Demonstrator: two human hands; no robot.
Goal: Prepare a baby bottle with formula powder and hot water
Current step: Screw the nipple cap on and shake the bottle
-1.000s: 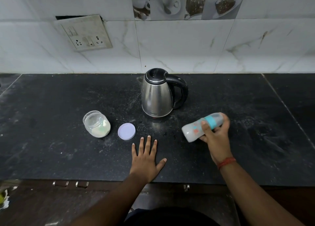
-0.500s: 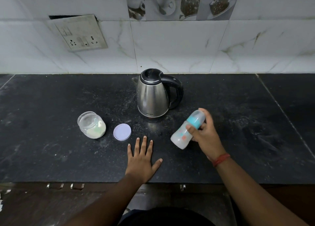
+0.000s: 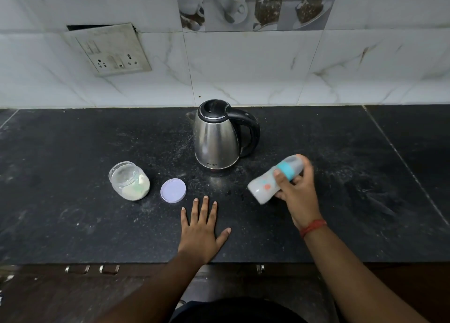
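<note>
The right hand (image 3: 298, 191) is gripping the tilted bottle (image 3: 275, 179) above the surface (image 3: 73, 225) near the kettle (image 3: 216, 140), the left hand (image 3: 202, 232) lying spread flat; shaking should probably stay firm, cap end held.

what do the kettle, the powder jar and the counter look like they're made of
Kettle: brushed metal body, probably stainless steel, with soft streaky reflections; its lid and handle look like glossy black plastic.
Powder jar: clear, see-through wall showing pale powder inside; glass or plastic, cannot tell which.
Counter: dark speckled stone, likely granite, matte and dusty.
</note>
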